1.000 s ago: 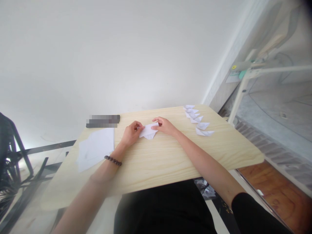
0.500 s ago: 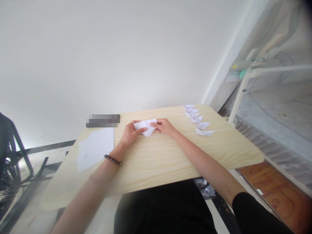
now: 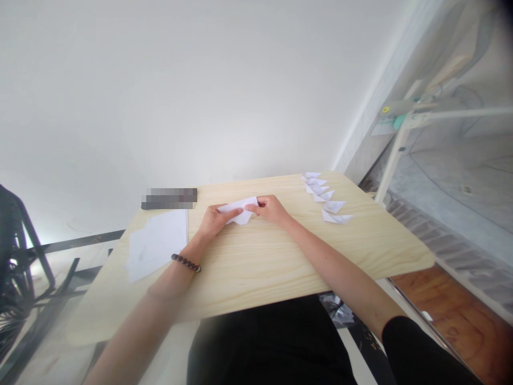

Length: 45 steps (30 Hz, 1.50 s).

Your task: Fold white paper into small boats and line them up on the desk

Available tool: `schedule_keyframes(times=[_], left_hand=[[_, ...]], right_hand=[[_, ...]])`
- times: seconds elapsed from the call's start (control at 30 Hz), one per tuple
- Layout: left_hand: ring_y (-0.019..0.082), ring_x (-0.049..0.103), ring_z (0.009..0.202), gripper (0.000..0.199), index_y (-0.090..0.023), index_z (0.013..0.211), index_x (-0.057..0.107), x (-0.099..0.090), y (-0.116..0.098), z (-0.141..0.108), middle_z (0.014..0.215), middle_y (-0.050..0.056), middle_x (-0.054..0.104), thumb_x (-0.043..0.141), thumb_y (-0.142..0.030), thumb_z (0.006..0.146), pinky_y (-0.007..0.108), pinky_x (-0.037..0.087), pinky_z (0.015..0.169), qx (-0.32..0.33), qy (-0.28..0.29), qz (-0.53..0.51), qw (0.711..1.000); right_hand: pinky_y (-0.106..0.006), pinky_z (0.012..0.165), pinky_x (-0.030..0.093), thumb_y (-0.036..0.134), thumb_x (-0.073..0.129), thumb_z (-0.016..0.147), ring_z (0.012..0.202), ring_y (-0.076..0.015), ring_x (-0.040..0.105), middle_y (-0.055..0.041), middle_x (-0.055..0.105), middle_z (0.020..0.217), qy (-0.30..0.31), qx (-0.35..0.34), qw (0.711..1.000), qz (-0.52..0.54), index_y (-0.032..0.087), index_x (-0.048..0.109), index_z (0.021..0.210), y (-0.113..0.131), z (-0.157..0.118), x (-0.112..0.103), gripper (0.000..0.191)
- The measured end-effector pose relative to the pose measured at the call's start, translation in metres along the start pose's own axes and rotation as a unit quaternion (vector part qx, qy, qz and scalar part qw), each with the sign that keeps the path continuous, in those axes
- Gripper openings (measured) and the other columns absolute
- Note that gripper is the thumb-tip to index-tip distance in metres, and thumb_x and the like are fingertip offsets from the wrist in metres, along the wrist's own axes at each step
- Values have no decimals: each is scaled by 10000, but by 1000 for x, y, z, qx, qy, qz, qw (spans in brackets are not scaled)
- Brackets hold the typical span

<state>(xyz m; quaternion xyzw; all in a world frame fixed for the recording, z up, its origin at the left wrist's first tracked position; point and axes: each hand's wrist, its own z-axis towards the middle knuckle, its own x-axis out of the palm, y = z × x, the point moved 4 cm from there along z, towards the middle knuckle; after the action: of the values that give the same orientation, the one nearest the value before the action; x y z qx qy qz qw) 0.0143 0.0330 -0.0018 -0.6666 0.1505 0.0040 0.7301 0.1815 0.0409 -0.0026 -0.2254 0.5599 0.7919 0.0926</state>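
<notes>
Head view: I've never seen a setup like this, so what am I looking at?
There is no machine here: a person works with two bare hands. Every picture comes from one camera worn on the head, looking forward and down. The left hand, with a beaded bracelet on its wrist, and the right hand together hold a folded white paper, thumbs on top. On the pale wooden table, white sheets lie at the left, with a dark object behind them, too pixelated to identify. Toward the far right, folded paper pieces lie in a row.
</notes>
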Motion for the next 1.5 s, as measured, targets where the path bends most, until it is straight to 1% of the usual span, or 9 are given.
schedule_keyframes(times=[0.23,0.4,0.53,0.77,0.97,1.1,1.23,1.37,1.5], left_hand=[[121,514,530,341,-104,717,636,-1,-2,0,629,25,617,653,-422,593,197,339,452,20,5,40,999],[111,498,519,359,-105,802,640,-2,-2,4,635,20,614,622,-419,627,195,333,453,27,20,58,998],[126,525,577,362,-115,851,638,-1,-5,5,685,28,635,614,-408,639,205,368,503,39,45,55,997],[129,516,513,303,-118,641,638,-4,-9,2,524,12,597,656,-416,587,205,360,436,-15,-11,49,999],[127,565,612,336,-107,744,630,-4,7,10,663,22,636,646,-418,616,213,448,546,-30,39,-44,998],[141,583,714,347,-99,786,621,-6,16,14,776,40,648,659,-397,614,252,484,671,-43,50,-95,993],[149,585,765,338,-105,812,628,-6,16,14,809,40,652,665,-377,616,266,490,714,-44,41,-99,993],[151,588,739,354,-109,818,639,-5,11,11,809,41,658,674,-385,599,254,490,676,-36,29,-82,996],[148,584,664,355,-101,804,649,-4,3,7,688,35,659,689,-375,582,225,466,596,-39,24,-27,999]], right_hand=[[-179,471,295,419,524,685,517,-76,427,16,511,555,8,-37,998,-48,126,592,653,5,-1,2,303],[-181,458,282,402,527,689,490,-69,405,17,508,526,-4,-33,997,-65,121,577,597,0,3,-8,301],[-183,459,305,385,547,681,483,-74,436,13,546,537,30,-10,999,-25,116,613,636,-12,6,-11,281],[-228,576,435,326,570,688,646,-138,585,-32,646,731,85,30,990,111,119,642,832,-29,8,-8,262],[-250,634,482,276,589,695,687,-141,619,-61,659,846,94,51,975,193,131,579,1025,-30,9,-7,360],[-187,523,457,334,610,678,609,-120,616,-67,667,790,59,66,984,154,122,611,936,-29,7,-11,334],[-179,474,436,424,608,653,537,-117,600,-58,660,650,45,73,991,106,109,635,775,-28,6,-13,338],[-192,471,435,457,603,640,508,-119,587,-43,645,596,41,61,994,77,108,624,719,-28,5,-12,358],[-198,479,443,459,578,663,505,-116,585,-39,644,596,39,52,995,70,109,595,674,-24,4,-10,351]])
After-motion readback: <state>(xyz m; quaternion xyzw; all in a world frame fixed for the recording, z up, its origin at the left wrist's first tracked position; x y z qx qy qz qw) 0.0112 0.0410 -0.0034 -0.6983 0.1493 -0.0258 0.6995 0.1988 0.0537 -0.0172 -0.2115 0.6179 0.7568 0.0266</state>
